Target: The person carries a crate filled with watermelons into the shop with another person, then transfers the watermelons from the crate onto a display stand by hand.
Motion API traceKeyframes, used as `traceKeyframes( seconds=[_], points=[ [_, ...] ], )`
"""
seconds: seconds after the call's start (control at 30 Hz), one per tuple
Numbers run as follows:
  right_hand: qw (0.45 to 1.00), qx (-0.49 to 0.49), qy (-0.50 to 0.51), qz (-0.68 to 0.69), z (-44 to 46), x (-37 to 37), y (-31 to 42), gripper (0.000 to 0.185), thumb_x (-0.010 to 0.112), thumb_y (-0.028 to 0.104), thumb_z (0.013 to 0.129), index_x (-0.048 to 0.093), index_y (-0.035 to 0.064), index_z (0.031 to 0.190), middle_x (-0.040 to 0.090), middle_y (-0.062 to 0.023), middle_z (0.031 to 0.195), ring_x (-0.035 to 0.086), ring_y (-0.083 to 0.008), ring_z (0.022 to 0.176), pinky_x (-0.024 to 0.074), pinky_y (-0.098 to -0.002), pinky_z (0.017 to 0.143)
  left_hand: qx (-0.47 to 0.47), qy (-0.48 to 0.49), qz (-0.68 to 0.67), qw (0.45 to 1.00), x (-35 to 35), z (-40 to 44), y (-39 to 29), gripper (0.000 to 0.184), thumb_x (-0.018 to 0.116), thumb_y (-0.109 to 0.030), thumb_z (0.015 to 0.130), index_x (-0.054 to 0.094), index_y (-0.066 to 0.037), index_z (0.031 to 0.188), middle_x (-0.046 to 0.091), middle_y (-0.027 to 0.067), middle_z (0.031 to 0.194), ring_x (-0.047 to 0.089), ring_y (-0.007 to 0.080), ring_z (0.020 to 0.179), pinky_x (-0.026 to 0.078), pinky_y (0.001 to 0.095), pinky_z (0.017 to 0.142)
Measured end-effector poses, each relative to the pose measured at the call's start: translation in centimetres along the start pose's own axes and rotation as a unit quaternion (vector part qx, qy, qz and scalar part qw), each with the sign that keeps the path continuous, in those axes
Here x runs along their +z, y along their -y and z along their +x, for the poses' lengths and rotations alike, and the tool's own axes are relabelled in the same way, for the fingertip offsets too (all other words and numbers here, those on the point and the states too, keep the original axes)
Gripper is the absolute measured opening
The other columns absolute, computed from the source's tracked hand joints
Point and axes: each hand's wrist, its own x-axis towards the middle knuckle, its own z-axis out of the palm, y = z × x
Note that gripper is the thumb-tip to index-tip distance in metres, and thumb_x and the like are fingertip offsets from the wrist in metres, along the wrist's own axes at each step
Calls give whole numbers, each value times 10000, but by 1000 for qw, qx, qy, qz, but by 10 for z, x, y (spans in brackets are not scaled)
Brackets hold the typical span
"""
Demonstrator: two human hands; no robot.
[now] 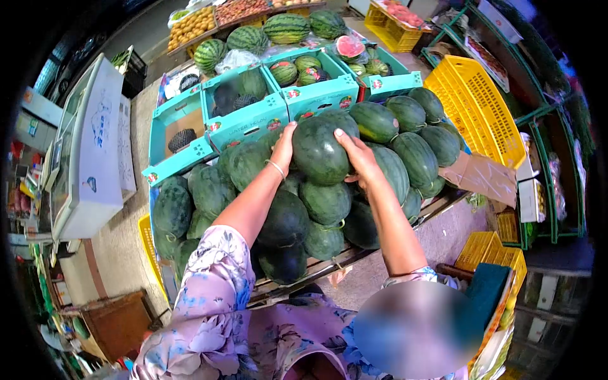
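Note:
A large dark green watermelon [321,151] sits between my two hands on top of a pile of similar watermelons [283,218]. My left hand [284,149] presses against its left side, with a thin band on the wrist. On its right side lies my right hand [358,155], thumb on the upper surface and the other fingers partly hidden below. Both arms reach forward over the pile. Just beyond the held melon stand turquoise cardboard boxes [246,125].
Striped watermelons [287,29] line the back. Yellow crates [475,107] stand at the right, near a torn cardboard piece [479,177]. A white freezer [95,149] is at the left. Green shelving [536,114] rises at the far right.

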Motion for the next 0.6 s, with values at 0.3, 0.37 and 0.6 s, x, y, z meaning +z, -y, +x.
traceKeyframes(
  seconds=[0.3,0.37,0.6],
  points=[
    [988,55,57,-134,39,-19,10,922,435,741,636,355,75,1268,490,-154,1130,569,-292,795,487,-372,528,-39,-37,139,989,22,-12,-20,779,393,-620,741,262,-138,1339,-108,138,1416,-137,233,1303,-22,420,1029],
    [983,74,61,-157,44,-17,13,924,420,734,654,374,28,1248,532,-162,1067,579,-262,540,479,-333,458,-46,-35,147,987,23,-13,-22,756,385,-604,756,253,-145,1341,-137,138,1410,-106,244,1309,-12,415,1032],
    [970,32,23,-241,47,-26,15,932,423,750,632,359,88,1285,477,-197,1156,546,-367,874,479,-431,637,25,17,46,998,19,11,8,772,400,-580,782,218,-77,1339,-35,168,1416,-57,233,1309,31,407,1044]
  ],
)
